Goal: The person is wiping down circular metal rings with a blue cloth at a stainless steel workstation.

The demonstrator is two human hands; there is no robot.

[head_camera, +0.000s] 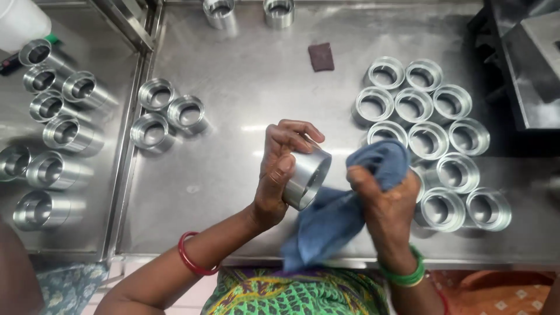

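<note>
Free room and obstacles relative to the brown pad [321,56]. Bare tabletop [251,99] runs from the pad toward the near edge. Left of it, three metal rings [166,112] stand clustered; right of it, a packed group of rings [429,137] blocks passage; behind it, two cylinders [249,11].

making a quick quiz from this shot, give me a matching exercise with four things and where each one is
Things:
1. metal ring in hand
2. blue cloth
3. dark brown pad
4. group of three rings

Places:
A. lying alone on the table, far side
B. gripped in the right hand
C. standing on the table, left of the hands
D. held tilted in the left hand

Pairs: 1-D, 2-B, 3-A, 4-C
</note>
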